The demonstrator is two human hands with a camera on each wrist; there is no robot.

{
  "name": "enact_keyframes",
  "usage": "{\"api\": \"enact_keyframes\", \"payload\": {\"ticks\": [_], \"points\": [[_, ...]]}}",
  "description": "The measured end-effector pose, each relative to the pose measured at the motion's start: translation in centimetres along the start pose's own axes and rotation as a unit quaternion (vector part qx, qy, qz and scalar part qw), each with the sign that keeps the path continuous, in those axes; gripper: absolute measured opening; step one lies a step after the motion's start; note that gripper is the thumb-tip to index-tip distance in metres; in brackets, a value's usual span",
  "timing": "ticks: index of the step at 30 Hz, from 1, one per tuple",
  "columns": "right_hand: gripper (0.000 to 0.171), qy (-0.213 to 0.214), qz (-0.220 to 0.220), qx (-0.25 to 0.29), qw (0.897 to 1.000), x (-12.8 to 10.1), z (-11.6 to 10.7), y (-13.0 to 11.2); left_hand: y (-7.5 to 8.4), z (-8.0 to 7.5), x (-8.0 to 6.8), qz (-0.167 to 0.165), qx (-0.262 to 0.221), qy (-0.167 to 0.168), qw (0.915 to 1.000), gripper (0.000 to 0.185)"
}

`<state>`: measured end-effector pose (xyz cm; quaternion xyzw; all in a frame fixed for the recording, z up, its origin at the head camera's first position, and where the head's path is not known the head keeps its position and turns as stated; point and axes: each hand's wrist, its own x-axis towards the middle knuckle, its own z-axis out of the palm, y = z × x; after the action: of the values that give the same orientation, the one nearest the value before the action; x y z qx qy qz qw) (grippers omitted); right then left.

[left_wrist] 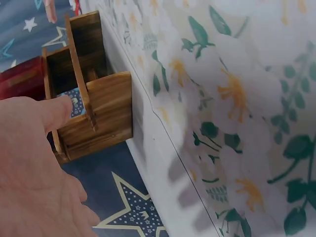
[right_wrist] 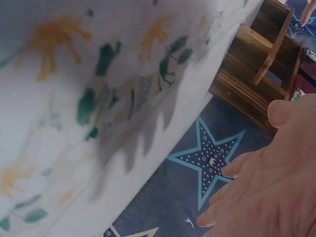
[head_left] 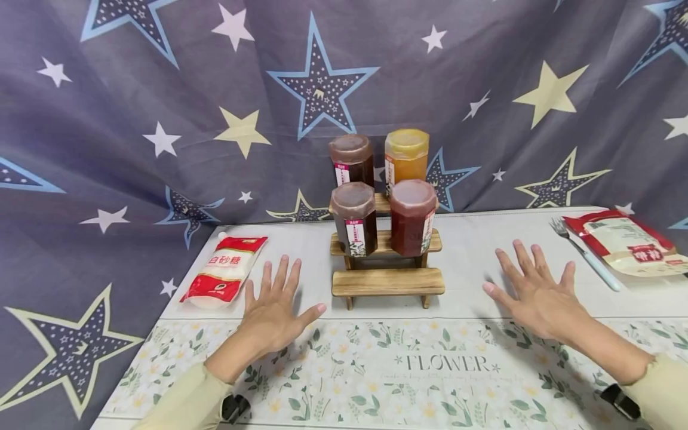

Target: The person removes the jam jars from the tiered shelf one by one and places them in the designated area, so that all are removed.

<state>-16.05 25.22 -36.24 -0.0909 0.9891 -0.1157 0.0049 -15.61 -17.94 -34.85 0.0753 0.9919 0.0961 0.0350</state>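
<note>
My left hand (head_left: 271, 316) hovers palm down with spread, straight fingers, nearest to a red and white bag of white sugar (head_left: 224, 269). The right hand (head_left: 543, 298) is likewise spread and holds nothing, left of a fork (head_left: 586, 257) with a pale handle. Between the hands stands a stepped wooden rack (head_left: 388, 282). Its middle step carries a dark jar (head_left: 355, 218) and a red jar (head_left: 412, 218); behind them, higher up, are another dark jar (head_left: 352, 156) and a yellow-orange jar (head_left: 407, 156). The lowest step is bare.
A red and cream food packet (head_left: 631, 242) lies at the far right beside the fork. The white table cover (head_left: 301, 239) has a floral band (head_left: 398, 388) along its front. A dark star-patterned curtain (head_left: 177, 89) hangs right behind the table.
</note>
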Motion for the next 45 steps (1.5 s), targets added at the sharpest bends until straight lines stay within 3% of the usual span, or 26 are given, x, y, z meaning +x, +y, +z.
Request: {"api": "enact_keyframes", "payload": {"ticks": [4, 7, 13, 18, 21, 25, 28, 31, 36, 40, 45], "points": [[0.082, 0.013, 0.005, -0.001, 1.000, 0.5, -1.3, 0.2, 0.6, -0.1, 0.4, -0.003, -0.057, 0.000, 0.9984, 0.096], [0.084, 0.033, 0.012, 0.009, 0.999, 1.1, -3.0, 0.1, 1.3, 0.0, 0.9, -0.007, -0.126, 0.012, 0.9919, 0.094], [0.091, 0.064, 0.026, 0.036, 0.997, 2.4, -6.2, -0.5, 2.5, 0.6, 1.9, -0.007, -0.266, 0.041, 0.9630, 0.082], [0.090, 0.069, 0.009, 0.095, 0.993, 3.1, -7.8, -1.2, 2.9, 1.1, 2.3, -0.012, -0.335, 0.055, 0.9407, 0.076], [0.089, 0.064, -0.002, 0.124, 0.990, 3.4, -8.6, -2.0, 2.9, 1.5, 2.5, -0.028, -0.395, 0.038, 0.9173, 0.073], [0.089, 0.082, -0.003, 0.154, 0.985, 4.3, -9.8, -3.3, 3.0, 2.2, 2.9, -0.050, -0.481, 0.012, 0.8750, 0.075], [0.084, 0.106, -0.012, 0.200, 0.974, 5.1, -10.6, -3.9, 3.2, 2.8, 3.3, -0.055, -0.513, 0.004, 0.8564, 0.078], [0.077, 0.115, -0.034, 0.263, 0.957, 6.2, -10.9, -4.3, 3.4, 3.3, 3.5, -0.058, -0.524, 0.003, 0.8498, 0.080], [0.076, 0.092, -0.068, 0.353, 0.929, 8.7, -11.3, -4.9, 3.9, 3.8, 3.6, -0.061, -0.531, 0.017, 0.8448, 0.074], [0.084, 0.071, -0.087, 0.389, 0.914, 10.6, -11.5, -6.1, 4.2, 4.2, 3.5, -0.058, -0.547, 0.023, 0.8351, 0.071], [0.095, 0.054, -0.107, 0.425, 0.897, 12.6, -12.0, -7.8, 4.4, 4.3, 3.7, -0.058, -0.555, 0.025, 0.8296, 0.071]]}}
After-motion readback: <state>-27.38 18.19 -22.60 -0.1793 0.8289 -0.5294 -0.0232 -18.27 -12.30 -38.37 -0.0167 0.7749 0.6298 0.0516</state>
